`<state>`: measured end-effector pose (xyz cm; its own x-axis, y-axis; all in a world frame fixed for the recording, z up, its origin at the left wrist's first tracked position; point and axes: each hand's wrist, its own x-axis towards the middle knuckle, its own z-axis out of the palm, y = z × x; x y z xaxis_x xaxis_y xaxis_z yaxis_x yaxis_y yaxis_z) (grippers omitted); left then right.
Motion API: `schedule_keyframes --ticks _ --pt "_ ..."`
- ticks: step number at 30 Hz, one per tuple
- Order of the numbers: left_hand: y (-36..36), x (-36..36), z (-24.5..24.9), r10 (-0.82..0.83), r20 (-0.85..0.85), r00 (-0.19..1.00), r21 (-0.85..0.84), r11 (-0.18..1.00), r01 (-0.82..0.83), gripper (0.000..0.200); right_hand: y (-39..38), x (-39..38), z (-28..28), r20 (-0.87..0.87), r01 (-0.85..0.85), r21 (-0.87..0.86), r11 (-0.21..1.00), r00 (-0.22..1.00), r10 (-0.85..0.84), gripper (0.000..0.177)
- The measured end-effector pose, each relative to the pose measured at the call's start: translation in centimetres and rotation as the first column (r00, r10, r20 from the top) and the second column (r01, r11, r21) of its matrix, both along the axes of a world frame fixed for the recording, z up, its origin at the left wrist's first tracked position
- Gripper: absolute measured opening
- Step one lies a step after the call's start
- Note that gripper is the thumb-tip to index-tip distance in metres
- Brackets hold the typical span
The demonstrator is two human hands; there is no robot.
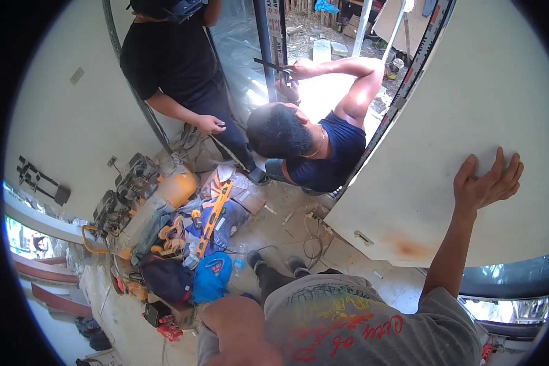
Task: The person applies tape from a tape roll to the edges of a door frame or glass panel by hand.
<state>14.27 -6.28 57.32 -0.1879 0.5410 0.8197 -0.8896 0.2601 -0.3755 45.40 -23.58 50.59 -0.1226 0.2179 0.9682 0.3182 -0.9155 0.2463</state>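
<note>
My right hand (pixel 487 182) rests on the pale wall (pixel 427 158) at the right, fingers spread, holding nothing. At the bottom, my bent left arm (pixel 235 323) reaches down past the frame edge; its hand is out of sight. Ahead, a crouching co-worker (pixel 323 146) in a dark sleeveless top has both hands (pixel 294 76) at the door frame (pixel 273 43), around a thin dark strip (pixel 268 64). A standing person (pixel 174 67) in a black shirt is at the left of the doorway, one hand lowered.
An air compressor (pixel 177 186) stands left by the wall. Beside it lie a yellow spirit level (pixel 215 219), a blue bag (pixel 213 277), a dark cap (pixel 165 277) and a plastic bottle (pixel 240 259). A cable (pixel 314 241) coils on the dusty floor.
</note>
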Motion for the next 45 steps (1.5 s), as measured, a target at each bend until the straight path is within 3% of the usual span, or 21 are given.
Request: schedule_keyframes --ticks 2,3,4,5,6,8,10,12,14,16,17,18,19,21,22,24,25,27,36,42,45 --pt "2.5 -0.6 -0.9 0.146 -0.224 0.964 0.432 0.901 -0.036 0.018 0.0 -0.1 0.1 0.005 0.008 -0.004 1.000 1.000 -0.008 0.044" --pt "4.2 -0.3 -1.4 0.163 -0.226 0.960 0.596 0.803 0.004 0.026 0.0 -0.2 0.0 0.001 0.008 -0.010 1.000 1.000 -0.008 0.044" --pt "5.5 0.1 -2.2 0.187 -0.224 0.956 0.734 0.678 0.040 0.035 0.0 -0.2 0.1 0.002 0.006 -0.010 1.000 1.000 -0.006 0.044" --pt "5.6 0.3 -3.6 0.193 -0.223 0.955 0.737 0.675 0.036 0.035 0.0 -0.3 0.2 -0.001 0.013 -0.010 1.000 1.000 -0.013 0.044" --pt "5.4 0.1 -5.4 0.332 -0.541 0.772 0.673 0.722 0.161 0.031 0.1 -0.3 0.2 -0.005 0.016 -0.006 1.000 1.000 -0.016 0.043" --pt "4.9 0.0 -10.5 0.431 -0.896 0.102 0.442 0.856 0.266 0.027 0.3 -0.2 0.1 -0.003 -0.002 0.010 1.000 1.000 0.002 0.043" --pt "4.4 1.2 -20.8 0.408 -0.818 -0.406 0.377 0.913 0.158 0.024 0.1 -0.1 0.2 -0.005 0.005 0.004 1.000 1.000 -0.005 0.043" --pt "4.5 -0.7 -29.7 0.541 -0.427 -0.725 0.551 0.791 0.266 0.022 0.3 -0.2 0.2 0.012 0.020 -0.001 1.000 1.000 -0.019 0.043" --pt "4.4 -5.4 -39.6 0.667 -0.027 -0.745 0.553 0.631 0.544 0.018 0.3 -0.1 0.2 0.014 0.021 -0.006 1.000 1.000 -0.021 0.044" --pt "3.7 -11.5 -46.6 0.451 -0.191 -0.872 0.477 0.819 0.320 0.019 0.3 -0.1 0.3 0.015 0.014 -0.024 1.000 1.000 -0.014 0.044" --pt "3.6 -12.7 -46.8 0.196 -0.240 -0.951 0.325 0.939 0.112 0.021 0.2 0.0 0.3 0.020 0.005 -0.029 1.000 1.000 -0.005 0.045" --pt "3.7 -13.6 -46.8 -0.075 -0.245 -0.967 0.167 0.979 -0.119 0.023 0.3 0.1 0.3 0.028 -0.006 -0.029 1.000 1.000 0.007 0.045" --pt "4.2 -14.8 -48.1 -0.088 -0.247 -0.965 0.160 0.978 -0.130 0.023 0.3 0.0 0.2 0.030 -0.018 -0.036 0.999 0.999 0.019 0.045" --pt "4.9 -16.8 -52.1 0.157 -0.069 -0.985 0.461 0.881 0.108 0.028 0.2 -0.1 0.2 0.023 0.043 -0.048 0.998 0.999 -0.042 0.047" --pt "4.9 -17.7 -53.6 0.145 -0.072 -0.987 0.459 0.883 0.096 0.028 0.3 0.0 0.2 0.026 0.030 -0.050 0.998 0.999 -0.029 0.047" --pt "4.7 -19.0 -55.6 0.299 -0.045 -0.953 0.297 0.915 0.273 0.029 0.2 0.2 0.1 0.027 0.042 -0.039 0.998 0.999 -0.040 0.046" --pt "4.4 -19.1 -56.1 0.302 -0.047 -0.952 0.297 0.915 0.275 0.029 0.2 0.2 0.1 0.029 0.044 -0.039 0.998 0.999 -0.043 0.046" --pt "3.9 -19.0 -56.1 0.070 -0.092 -0.993 0.222 0.974 0.049 0.030 0.2 0.2 0.1 0.035 0.014 -0.040 0.999 0.999 -0.013 0.046" --pt "5.1 -17.8 -56.2 0.171 -0.034 -0.985 0.220 0.962 0.159 0.032 0.3 0.0 0.2 0.032 0.032 -0.052 0.998 0.999 -0.031 0.045" --pt "4.8 -16.8 -53.7 0.111 -0.064 -0.992 0.193 0.976 0.096 0.031 0.4 -0.2 0.3 0.023 0.043 -0.046 0.998 0.999 -0.042 0.045" --pt "5.0 -17.5 -55.7 0.112 -0.056 -0.992 0.215 0.972 0.097 0.029 0.4 -0.1 0.2 0.019 0.054 -0.046 0.997 0.998 -0.053 0.045"
